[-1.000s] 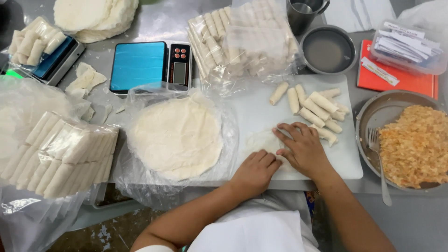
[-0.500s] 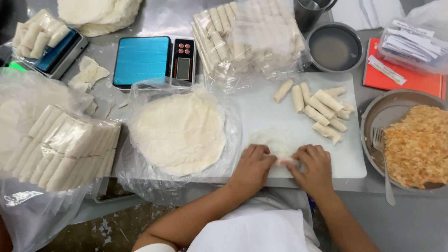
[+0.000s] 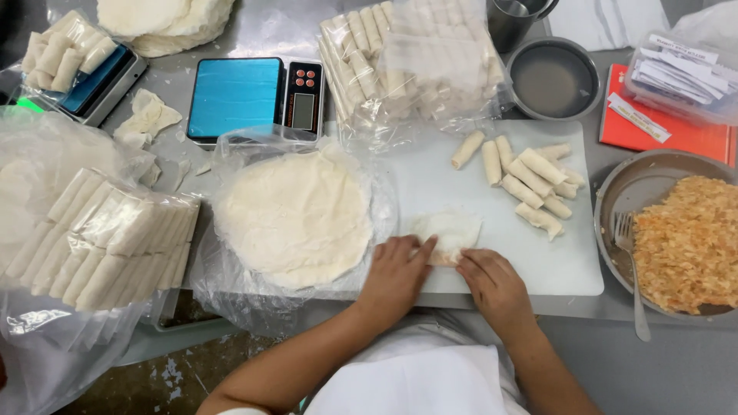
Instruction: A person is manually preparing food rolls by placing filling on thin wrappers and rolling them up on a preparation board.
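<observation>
Steel worktop (image 3: 277, 31): carries everything listed.
White cutting board (image 3: 553, 253): lies at centre right, between the wrapper stack and the filling pan.
Bagged rolls (image 3: 100, 238): pale rolls in clear plastic, far left; a second bag of rolls (image 3: 415, 54) sits above the board.
Stack of round wrappers (image 3: 296, 215): on an opened plastic bag, just left of the board.
Round metal pan (image 3: 615, 192): right edge, holding orange shredded filling (image 3: 688, 238); a fork (image 3: 630, 261) leans on its rim.
Digital scale (image 3: 254, 96): blue platform, above the wrapper stack.
Small metal bowl (image 3: 555, 77): above the board's far corner.
Finished rolls (image 3: 526, 180): loose cluster on the board's upper right.
Wrapper being folded (image 3: 450, 230): on the board's near edge; filling inside, if any, is hidden.
Left hand (image 3: 396, 273): fingers flat, pressing the wrapper's left edge.
Right hand (image 3: 492, 280): fingers curled onto its near right edge, apparently pinching it.
</observation>
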